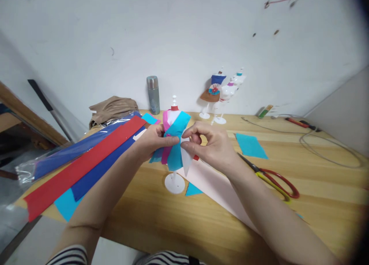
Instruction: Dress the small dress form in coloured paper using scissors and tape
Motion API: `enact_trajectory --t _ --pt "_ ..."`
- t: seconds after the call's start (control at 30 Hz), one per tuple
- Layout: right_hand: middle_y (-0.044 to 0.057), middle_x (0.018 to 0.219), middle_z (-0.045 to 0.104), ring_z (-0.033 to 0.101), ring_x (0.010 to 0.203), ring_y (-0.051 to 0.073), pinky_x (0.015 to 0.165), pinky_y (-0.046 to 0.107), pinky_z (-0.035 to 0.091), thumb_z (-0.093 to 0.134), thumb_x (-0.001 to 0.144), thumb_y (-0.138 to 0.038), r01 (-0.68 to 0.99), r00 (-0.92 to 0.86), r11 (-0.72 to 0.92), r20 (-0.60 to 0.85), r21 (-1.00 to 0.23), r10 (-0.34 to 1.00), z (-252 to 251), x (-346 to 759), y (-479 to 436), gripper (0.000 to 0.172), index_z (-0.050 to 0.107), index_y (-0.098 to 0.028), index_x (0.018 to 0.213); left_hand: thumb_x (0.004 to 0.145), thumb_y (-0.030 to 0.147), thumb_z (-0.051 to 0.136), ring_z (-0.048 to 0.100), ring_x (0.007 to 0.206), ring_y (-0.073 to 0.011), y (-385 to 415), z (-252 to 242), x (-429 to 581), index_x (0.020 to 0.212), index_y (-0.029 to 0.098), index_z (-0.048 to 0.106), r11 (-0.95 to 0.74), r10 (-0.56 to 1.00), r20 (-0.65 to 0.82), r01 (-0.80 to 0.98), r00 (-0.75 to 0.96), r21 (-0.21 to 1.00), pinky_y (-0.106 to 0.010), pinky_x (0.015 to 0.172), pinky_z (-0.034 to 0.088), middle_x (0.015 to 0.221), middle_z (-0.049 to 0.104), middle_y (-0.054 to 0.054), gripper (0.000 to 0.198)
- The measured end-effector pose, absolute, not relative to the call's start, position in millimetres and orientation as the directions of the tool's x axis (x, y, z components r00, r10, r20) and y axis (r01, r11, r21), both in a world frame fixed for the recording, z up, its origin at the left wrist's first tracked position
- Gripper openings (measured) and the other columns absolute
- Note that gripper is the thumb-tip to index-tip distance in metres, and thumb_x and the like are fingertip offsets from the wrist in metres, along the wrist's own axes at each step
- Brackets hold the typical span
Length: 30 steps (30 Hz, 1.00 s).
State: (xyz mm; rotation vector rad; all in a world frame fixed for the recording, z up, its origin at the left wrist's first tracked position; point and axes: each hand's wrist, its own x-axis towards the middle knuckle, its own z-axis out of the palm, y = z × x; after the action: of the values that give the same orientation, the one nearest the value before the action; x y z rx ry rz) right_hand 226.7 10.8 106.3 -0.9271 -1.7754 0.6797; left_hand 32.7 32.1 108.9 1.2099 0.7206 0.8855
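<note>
A miniature dress form (pixel 174 182) stands upright on its round white base in front of me. Turquoise fabric (pixel 174 161) crosses its front diagonally over magenta strips (pixel 166 118). My left hand (pixel 154 141) is closed around the form's left side, its thumb pressing on the turquoise fabric and its fingers hidden behind. With thumb and forefinger pinched together, my right hand (pixel 211 144) grips the edge of a thin white piece (pixel 187 157) at the form's right side. Whether the white piece is paper or cloth, I cannot tell.
Red (pixel 86 161) and dark blue strips lie at left beside a plastic-wrapped roll (pixel 72 151). Scissors (pixel 271 176), a turquoise piece (pixel 251 145) and a pale pink sheet (pixel 219 188) lie at right. Behind stand a thermos (pixel 153 96) and several small dress forms (pixel 220 121).
</note>
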Motion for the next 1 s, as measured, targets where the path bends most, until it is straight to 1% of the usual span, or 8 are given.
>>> enact_trajectory --t 0.13,0.23,0.37,0.5,0.63,0.73,0.9,1.0 --pt "-0.004 0.062 0.052 0.053 0.061 0.014 0.061 0.031 0.043 0.071 0.079 -0.021 0.276 -0.228 0.548 0.500 -0.789 0.835 105.3 225.8 9.9 0.003 0.069 -0.023 0.080 0.059 0.042 0.098 0.072 0.072 -0.0203 33.1 107.4 31.1 0.091 0.011 0.075 0.088 0.875 0.007 -0.175 0.483 0.981 -0.030 0.068 0.057 0.081 0.076 -0.008 0.050" --pt "-0.003 0.065 0.056 0.054 0.062 0.015 0.061 0.032 0.044 0.070 0.079 -0.021 0.273 -0.203 0.576 0.539 -0.771 0.818 102.1 223.7 11.2 0.003 0.071 -0.023 0.082 0.057 0.043 0.099 0.072 0.072 -0.0200 33.8 106.8 31.2 0.089 0.011 0.075 0.092 0.887 0.001 -0.180 0.461 0.979 -0.031 0.070 0.058 0.079 0.075 -0.007 0.051" --pt "-0.002 0.069 0.060 0.055 0.063 0.015 0.062 0.031 0.045 0.069 0.080 -0.020 0.318 -0.165 0.638 0.622 -0.701 0.765 95.4 219.4 14.1 0.005 0.071 -0.023 0.083 0.054 0.041 0.100 0.072 0.072 -0.0195 35.9 104.3 31.5 0.091 0.011 0.076 0.108 0.898 -0.012 -0.193 0.440 0.975 -0.030 0.070 0.059 0.080 0.076 -0.007 0.053" --pt "-0.001 0.070 0.060 0.055 0.065 0.015 0.063 0.032 0.046 0.067 0.081 -0.016 0.368 -0.171 0.679 0.671 -0.636 0.721 89.4 217.1 17.7 0.008 0.069 -0.023 0.082 0.058 0.039 0.098 0.072 0.073 -0.0187 38.0 101.3 31.6 0.093 0.012 0.077 0.088 0.905 0.002 -0.192 0.426 0.977 -0.028 0.067 0.058 0.081 0.076 -0.006 0.049" --pt "-0.002 0.069 0.059 0.054 0.063 0.014 0.061 0.031 0.044 0.069 0.080 -0.016 0.364 -0.176 0.665 0.653 -0.652 0.737 85.6 217.7 21.6 0.007 0.068 -0.023 0.081 0.054 0.032 0.099 0.067 0.064 -0.0139 39.4 99.3 34.1 0.083 0.012 0.073 0.096 0.897 0.010 -0.217 0.442 0.971 -0.026 0.066 0.057 0.071 0.072 -0.001 0.043" --pt "-0.001 0.071 0.060 0.054 0.064 0.014 0.062 0.031 0.045 0.069 0.080 -0.017 0.380 -0.176 0.643 0.630 -0.665 0.756 84.2 218.9 23.4 0.006 0.069 -0.022 0.083 0.054 0.031 0.099 0.067 0.063 -0.0131 41.7 96.4 35.5 0.080 0.013 0.070 0.114 0.898 -0.002 -0.227 0.441 0.967 -0.026 0.065 0.057 0.071 0.071 0.000 0.043" --pt "0.000 0.075 0.065 0.059 0.069 0.017 0.067 0.033 0.048 0.067 0.083 -0.018 0.401 -0.208 0.633 0.607 -0.662 0.767 82.8 221.2 24.9 0.008 0.072 -0.023 0.088 0.060 0.040 0.097 0.070 0.066 -0.0150 46.1 91.5 33.6 0.087 0.013 0.071 0.123 0.909 -0.028 -0.204 0.416 0.971 -0.029 0.069 0.059 0.077 0.074 -0.003 0.046" --pt "0.002 0.079 0.070 0.064 0.071 0.018 0.068 0.035 0.051 0.063 0.085 -0.015 0.390 -0.221 0.639 0.606 -0.663 0.764 82.9 222.9 25.1 0.015 0.074 -0.023 0.090 0.059 0.043 0.097 0.071 0.067 -0.0158 47.4 91.2 32.4 0.091 0.013 0.071 0.131 0.912 -0.040 -0.198 0.408 0.971 -0.029 0.068 0.059 0.079 0.076 -0.003 0.051"
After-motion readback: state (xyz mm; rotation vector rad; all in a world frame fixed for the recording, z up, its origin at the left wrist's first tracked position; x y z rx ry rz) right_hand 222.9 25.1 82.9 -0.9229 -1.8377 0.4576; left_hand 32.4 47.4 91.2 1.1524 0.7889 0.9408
